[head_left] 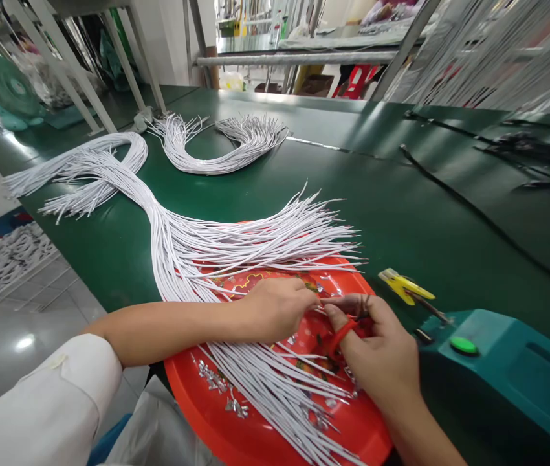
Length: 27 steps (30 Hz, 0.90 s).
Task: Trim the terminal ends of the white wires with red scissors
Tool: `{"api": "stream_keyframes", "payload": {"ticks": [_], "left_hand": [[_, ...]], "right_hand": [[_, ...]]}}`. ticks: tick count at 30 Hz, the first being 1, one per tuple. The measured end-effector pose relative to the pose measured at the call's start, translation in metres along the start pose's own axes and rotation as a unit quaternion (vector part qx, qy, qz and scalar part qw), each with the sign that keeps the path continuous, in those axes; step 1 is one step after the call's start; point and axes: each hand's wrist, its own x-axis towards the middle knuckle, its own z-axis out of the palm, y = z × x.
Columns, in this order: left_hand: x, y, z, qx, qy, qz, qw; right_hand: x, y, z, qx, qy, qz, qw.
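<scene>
My left hand is closed in a pinch over the middle of a red tray, with the thin end of a white wire at its fingertips. Close by, my right hand has its fingers around red-handled scissors, and its thumb and forefinger meet the left fingertips. The scissors' blades are mostly hidden. White wires fan out across the tray behind my left hand, and more white wires spread under my left forearm toward the front. Small shiny metal pieces lie scattered on the tray.
Two looped bundles of white wire, one left and one farther back, lie on the green table. At right stands a teal machine beside a yellow clip. Black cables cross the right side.
</scene>
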Motion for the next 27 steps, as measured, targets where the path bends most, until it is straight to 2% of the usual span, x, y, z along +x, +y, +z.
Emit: {"api": "stream_keyframes", "payload": {"ticks": [4,8,11,16,19,22,25,27], "left_hand": [[0.000,0.000,-0.002,0.003,-0.012,-0.008,1.000],[-0.001,0.002,-0.005,0.058,-0.057,0.012,0.997],[-0.002,0.004,-0.008,0.107,-0.066,0.046,0.991],[-0.001,0.006,-0.013,0.148,-0.047,0.117,0.981],[0.000,0.004,-0.014,0.146,0.000,0.167,0.975],[0.001,0.001,-0.012,0.117,0.071,0.210,0.968],[0.000,-0.002,-0.007,0.081,0.135,0.224,0.962],[-0.001,-0.002,-0.005,0.061,0.175,0.224,0.957]], "right_hand": [[-0.002,0.006,0.000,-0.099,0.009,-0.076,0.992],[-0.003,0.011,0.000,-0.205,-0.003,-0.163,0.965],[-0.003,0.007,-0.001,-0.203,-0.030,-0.161,0.965],[0.003,0.000,-0.005,-0.040,-0.105,-0.041,0.993],[0.007,-0.003,-0.007,0.107,-0.116,0.028,0.987],[0.009,-0.006,-0.011,0.244,-0.131,0.135,0.951],[0.009,-0.010,-0.014,0.355,-0.164,0.241,0.888],[0.008,-0.011,-0.014,0.409,-0.196,0.286,0.844]]}}
